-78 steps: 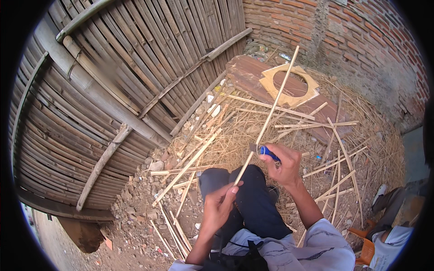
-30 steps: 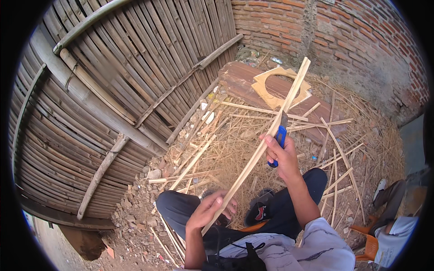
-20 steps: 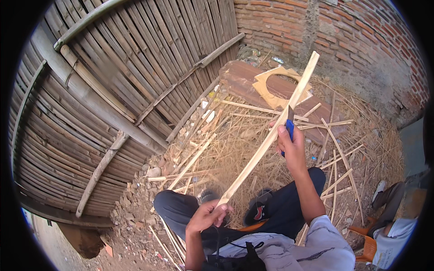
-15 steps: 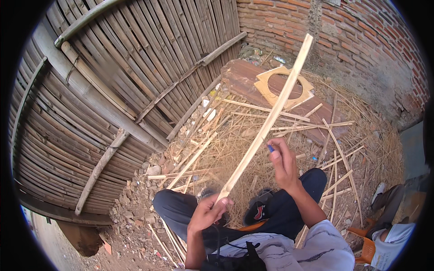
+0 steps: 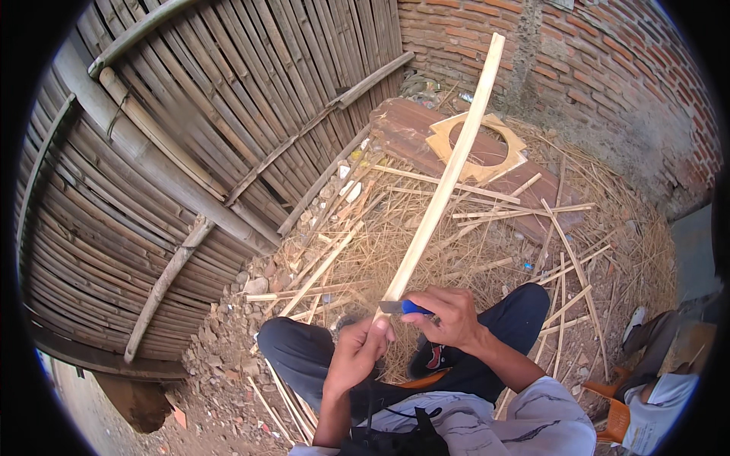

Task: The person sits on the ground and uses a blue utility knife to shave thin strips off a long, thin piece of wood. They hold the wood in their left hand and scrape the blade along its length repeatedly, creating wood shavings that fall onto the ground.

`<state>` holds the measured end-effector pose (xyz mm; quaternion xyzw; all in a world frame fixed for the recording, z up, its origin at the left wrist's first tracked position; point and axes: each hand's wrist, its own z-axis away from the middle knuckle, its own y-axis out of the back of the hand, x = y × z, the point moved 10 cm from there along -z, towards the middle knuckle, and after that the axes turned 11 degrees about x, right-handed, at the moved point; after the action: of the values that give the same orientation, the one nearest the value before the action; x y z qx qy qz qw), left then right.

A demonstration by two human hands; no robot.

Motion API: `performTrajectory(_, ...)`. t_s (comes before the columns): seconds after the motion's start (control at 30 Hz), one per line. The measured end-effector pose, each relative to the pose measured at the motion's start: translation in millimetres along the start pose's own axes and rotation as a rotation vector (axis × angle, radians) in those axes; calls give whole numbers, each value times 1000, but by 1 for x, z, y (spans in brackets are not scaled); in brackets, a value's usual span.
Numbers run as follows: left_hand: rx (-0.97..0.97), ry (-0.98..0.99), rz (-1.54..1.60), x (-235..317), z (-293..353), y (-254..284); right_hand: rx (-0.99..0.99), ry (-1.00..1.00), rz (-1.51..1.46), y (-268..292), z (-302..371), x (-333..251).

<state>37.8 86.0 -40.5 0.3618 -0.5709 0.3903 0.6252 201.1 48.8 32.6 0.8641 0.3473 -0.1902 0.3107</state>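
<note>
A long pale bamboo strip [image 5: 443,188] slants up and away from my lap toward the brick wall. My left hand [image 5: 356,352] is closed round its near end, with the thumb lying along the top. My right hand [image 5: 447,315] grips a knife by its blue handle [image 5: 414,307]. The short grey blade [image 5: 390,307] lies across the strip just beyond my left thumb and touches it, or nearly so. The part of the strip inside my left fist is hidden.
Bamboo strips [image 5: 580,266] and shavings litter the ground. Ahead, a wooden board [image 5: 403,137] carries a frame with a round hole [image 5: 441,143]. A bamboo wall [image 5: 251,99] stands left, a brick wall [image 5: 608,68] behind. A person on an orange chair [image 5: 614,422] sits at right.
My right hand has come down and toward me, bringing the knife blade to the strip near my left thumb. The strip's far end has swung slightly left and up.
</note>
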Motion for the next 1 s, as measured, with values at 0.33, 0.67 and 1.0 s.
performTrajectory(0.33,27,218,111,-8,6,-1,11,30,37,2,-6,-8)
performTrajectory(0.67,-11,304,133,-33,30,11,309,-146,197,61,-29,54)
performTrajectory(1.0,-31,222,68,-23,28,15,241,-316,-40,57,-18,72)
